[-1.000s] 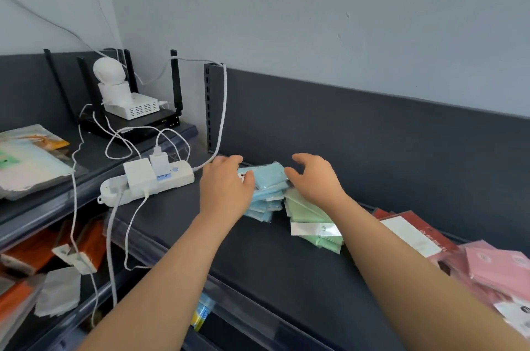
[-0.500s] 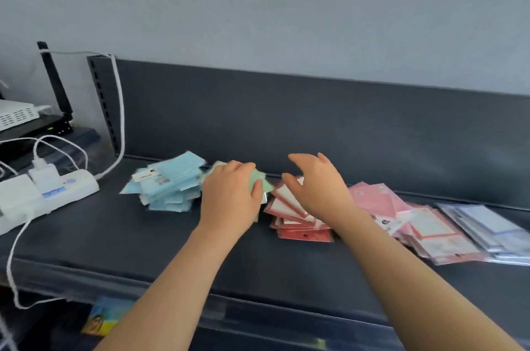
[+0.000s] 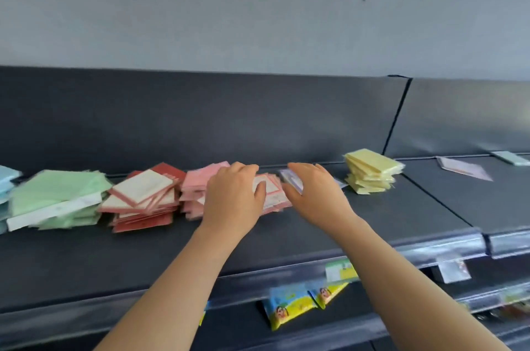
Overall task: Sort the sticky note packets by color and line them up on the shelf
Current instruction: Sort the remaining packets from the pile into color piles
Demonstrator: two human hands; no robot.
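Observation:
Stacks of sticky note packets line the dark shelf (image 3: pixel 387 218): blue (image 3: pixel 6 178) at the far left edge, then green (image 3: pixel 57 193), red (image 3: pixel 143 195), pink (image 3: pixel 198 184), and yellow (image 3: pixel 370 171) toward the right. My left hand (image 3: pixel 233 195) rests on the right side of the pink stack, fingers over a white-faced pink packet (image 3: pixel 272 194). My right hand (image 3: pixel 315 193) lies just right of that packet, fingers extended over pale purple packets (image 3: pixel 291 178) that it mostly hides.
A further shelf section at the right holds a pale purple packet (image 3: pixel 464 168) and a light green one (image 3: pixel 510 157). Colourful snack bags (image 3: pixel 289 304) and a hanging price tag (image 3: pixel 454 267) sit below the shelf's front lip. A dark back panel stands behind the stacks.
The view has swung right along the shelf. Both hands have moved from the green and red stacks to the pink stack and the purple packets; the yellow stack has come into view.

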